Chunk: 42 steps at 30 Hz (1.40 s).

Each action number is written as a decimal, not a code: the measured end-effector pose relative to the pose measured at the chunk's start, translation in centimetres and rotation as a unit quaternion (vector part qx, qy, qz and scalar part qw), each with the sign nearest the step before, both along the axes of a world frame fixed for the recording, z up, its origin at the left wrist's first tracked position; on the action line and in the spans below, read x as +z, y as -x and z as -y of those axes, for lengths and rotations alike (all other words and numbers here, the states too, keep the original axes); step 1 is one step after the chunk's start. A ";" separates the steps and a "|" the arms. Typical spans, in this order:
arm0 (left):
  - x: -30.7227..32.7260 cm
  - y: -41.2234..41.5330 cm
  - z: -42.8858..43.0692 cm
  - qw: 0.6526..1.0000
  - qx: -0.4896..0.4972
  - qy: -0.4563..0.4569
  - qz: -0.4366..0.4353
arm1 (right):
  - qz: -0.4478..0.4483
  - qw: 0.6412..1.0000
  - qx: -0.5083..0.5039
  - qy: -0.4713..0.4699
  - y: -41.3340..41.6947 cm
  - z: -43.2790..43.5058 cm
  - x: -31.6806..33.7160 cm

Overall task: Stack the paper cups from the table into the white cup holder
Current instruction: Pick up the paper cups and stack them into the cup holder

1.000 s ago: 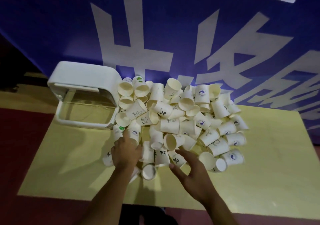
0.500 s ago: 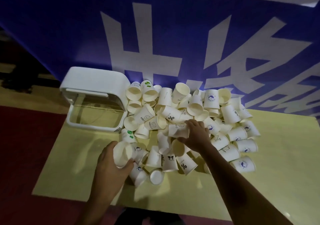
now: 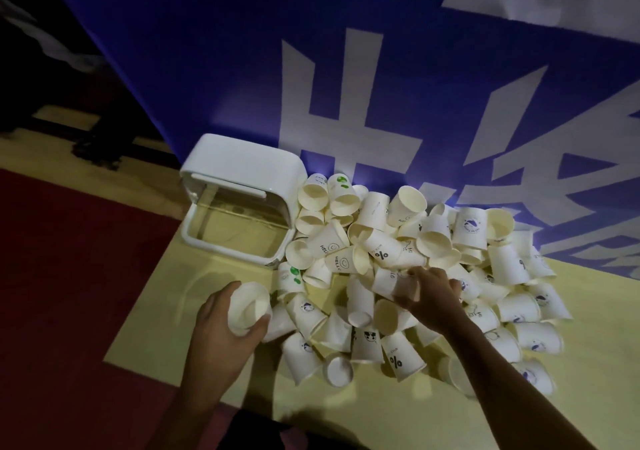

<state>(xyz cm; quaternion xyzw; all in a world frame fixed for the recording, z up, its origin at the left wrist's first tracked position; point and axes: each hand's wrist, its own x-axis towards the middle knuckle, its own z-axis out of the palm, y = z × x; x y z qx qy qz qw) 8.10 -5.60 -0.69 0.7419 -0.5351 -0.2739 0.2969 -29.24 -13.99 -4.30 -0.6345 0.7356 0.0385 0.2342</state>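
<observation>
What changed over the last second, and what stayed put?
The left hand took a cup from the near left edge of the pile and lifted it clear. The right hand, open in front of the pile a second ago, reached into its middle and now grips a second cup. The holder and the rest of the pile stayed put.

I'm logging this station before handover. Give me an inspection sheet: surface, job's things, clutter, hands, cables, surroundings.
Surface: yellow table, dimly lit.
Job's things: paper cups heaped loose, mostly on their sides; white cup holder at the heap's left, no cups seen inside.
Clutter: nothing seen.
Hands: left hand holds a separate cup, mouth up, near the holder; right hand grips a sideways cup in the heap.
Cables: nothing seen.
Surroundings: blue banner with white characters behind the table; red floor to the left.
</observation>
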 end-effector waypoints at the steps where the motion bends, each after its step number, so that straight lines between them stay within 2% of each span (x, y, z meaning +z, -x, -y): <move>1: -0.1 -0.7 0.4 1.000 -0.003 -0.002 -0.006 | -0.008 1.000 0.006 -0.013 -0.1 0.0 -0.1; 5: -0.1 -3.6 2.4 0.999 -0.023 -0.008 -0.034 | -0.026 0.999 0.014 -0.040 0.1 0.2 -0.6; 8: 0.2 -6.8 3.9 0.998 -0.048 -0.005 -0.040 | -0.014 0.999 -0.035 -0.010 -0.7 0.0 0.2; 13: -0.3 -12.7 7.5 0.996 -0.066 -0.008 -0.063 | 0.079 0.984 -0.154 0.033 -4.2 -1.7 3.8; 20: -1.1 -17.6 14.6 0.993 -0.099 0.016 -0.068 | 0.242 0.944 -0.201 0.101 -17.7 -1.8 6.8; 26: -4.6 -18.7 19.6 0.987 -0.134 0.004 -0.089 | 0.309 0.919 -0.201 0.141 -28.0 0.7 5.3; 33: -8.9 -19.4 22.7 0.976 -0.195 -0.086 -0.049 | 0.347 0.899 -0.221 0.150 -32.8 4.0 1.8; 38: -10.0 -19.8 23.9 0.958 -0.248 -0.144 0.006 | 0.347 0.905 -0.190 0.158 -35.5 6.1 0.5; 42: -10.3 -20.1 24.6 0.948 -0.284 -0.143 -0.005 | 0.347 0.908 -0.177 0.153 -37.6 7.8 -0.3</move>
